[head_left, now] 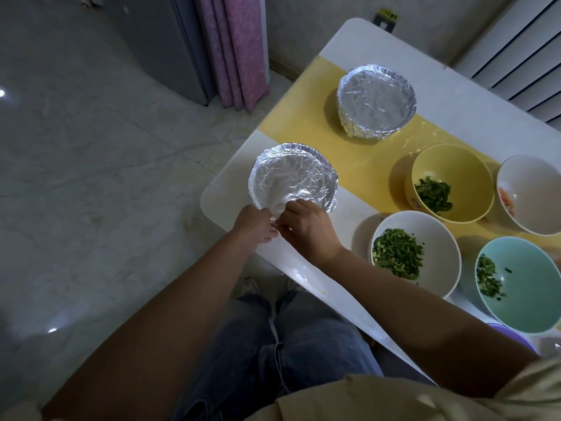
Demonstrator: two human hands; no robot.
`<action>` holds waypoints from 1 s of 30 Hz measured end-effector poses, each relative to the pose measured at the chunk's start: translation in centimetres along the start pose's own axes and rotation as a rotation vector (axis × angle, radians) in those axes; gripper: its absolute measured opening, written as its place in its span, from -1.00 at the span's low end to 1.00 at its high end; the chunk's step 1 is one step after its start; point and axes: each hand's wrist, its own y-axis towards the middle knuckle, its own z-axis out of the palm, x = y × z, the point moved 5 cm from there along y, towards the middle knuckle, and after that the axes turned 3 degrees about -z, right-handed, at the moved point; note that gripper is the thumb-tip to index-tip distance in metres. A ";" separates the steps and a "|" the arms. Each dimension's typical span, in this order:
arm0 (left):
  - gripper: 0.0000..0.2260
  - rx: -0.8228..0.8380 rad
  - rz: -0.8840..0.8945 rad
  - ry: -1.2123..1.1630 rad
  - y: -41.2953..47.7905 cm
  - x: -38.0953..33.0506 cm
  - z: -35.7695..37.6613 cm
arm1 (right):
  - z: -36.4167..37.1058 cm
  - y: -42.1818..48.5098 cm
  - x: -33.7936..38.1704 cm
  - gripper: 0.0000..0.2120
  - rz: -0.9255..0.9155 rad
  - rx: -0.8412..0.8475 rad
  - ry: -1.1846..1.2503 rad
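A bowl covered with crinkled silver foil (293,176) stands at the near left corner of the white table (315,268). My left hand (255,223) and my right hand (309,227) meet at its near rim, and the fingers of both pinch the foil edge there. A second foil-covered bowl (376,100) stands farther back on the yellow strip (358,165) of the table.
To the right stand a yellow bowl (452,182) with green strips, a white bowl (416,252) of chopped greens, a mint bowl (525,284) with a few greens and a white bowl (531,194) at the edge. The floor, a pink curtain (233,50) and a grey cabinet lie to the left.
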 end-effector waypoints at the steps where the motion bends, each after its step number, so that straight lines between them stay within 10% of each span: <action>1: -0.83 0.002 -0.004 -0.005 0.2 -0.1 -0.1 | -0.1 0.1 0.0 -0.81 0.006 -0.006 0.008; 30: -0.63 -0.118 0.160 0.197 1.2 0.8 -0.6 | -0.4 0.8 0.2 -0.79 0.072 0.027 0.010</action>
